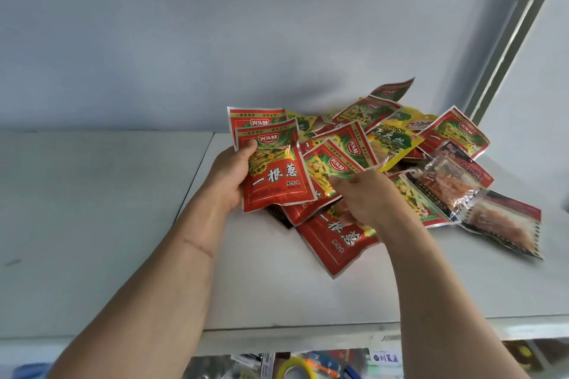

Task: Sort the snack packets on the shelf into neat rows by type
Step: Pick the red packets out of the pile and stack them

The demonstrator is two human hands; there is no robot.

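1. A pale wall backs a white shelf [101, 224], with a metal upright at its right edge and another shelf board above. The whole left half of the shelf carries no row yet.
2. The heap of snack packets [385, 169] sprawls over the right half, from the back wall out toward the front edge. Red, yellow and clear-fronted types overlap at all angles, so by my read the sorting has barely started.
3. At the heap's right end lie the clear-fronted packets [480, 203], and a yellow packet [391, 138] sits toward the back. None of these are separated.
4. The left hand [229, 175] is up at the heap's left side, its grip curled round a small stack of red packets [272, 175], thumb across the top one. At least two are in it, faces forward, lifted off the shelf.
5. The right hand [366, 197] reaches into the heap's middle, fingers curled at the edge of another red packet [332, 166]. It looks pinched, though the fingertips are partly hidden.
6. Judgement: one type is being gathered in hand, and every row remains to be laid.
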